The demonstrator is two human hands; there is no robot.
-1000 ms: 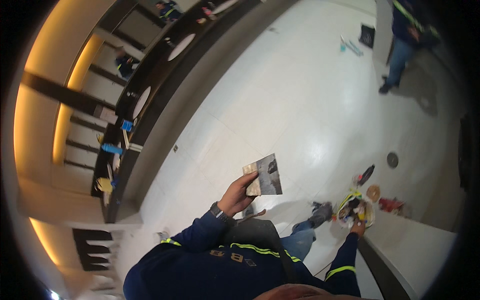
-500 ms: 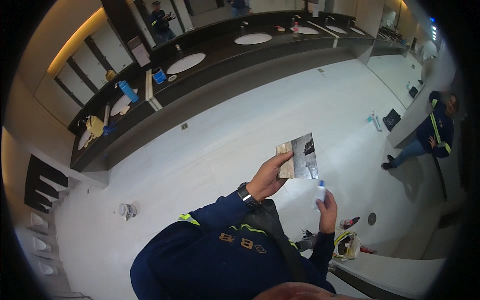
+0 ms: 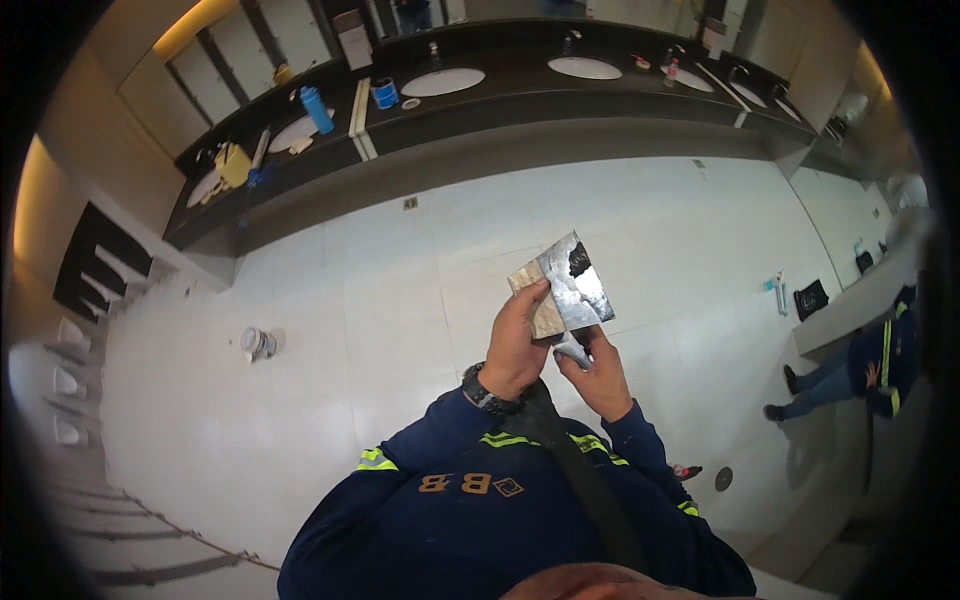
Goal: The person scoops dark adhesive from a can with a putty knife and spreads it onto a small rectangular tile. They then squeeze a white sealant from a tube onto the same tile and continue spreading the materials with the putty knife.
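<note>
My left hand [image 3: 516, 342] grips a thin rectangular plate [image 3: 578, 298] by its tan, stained edge, thumb on top. The rest of the plate is shiny silvery metal with a ragged black patch near its far corner. Just below the plate's near edge, my right hand [image 3: 600, 378] is closed round a small whitish tube [image 3: 572, 350]. The plate and the fingers hide part of the tube, and I cannot tell whether it touches the plate.
A dark counter [image 3: 540, 112] with white basins runs along the far side, bearing a blue bottle [image 3: 316, 110], a blue can [image 3: 384, 93] and a yellow jug [image 3: 233, 165]. A tub [image 3: 258, 343] sits on the floor at left. Another person [image 3: 860, 365] is at right.
My right hand has moved left and up, bringing the tube from beside the plate to its near edge. The plate has shifted slightly left and tilted. The view has swung round.
</note>
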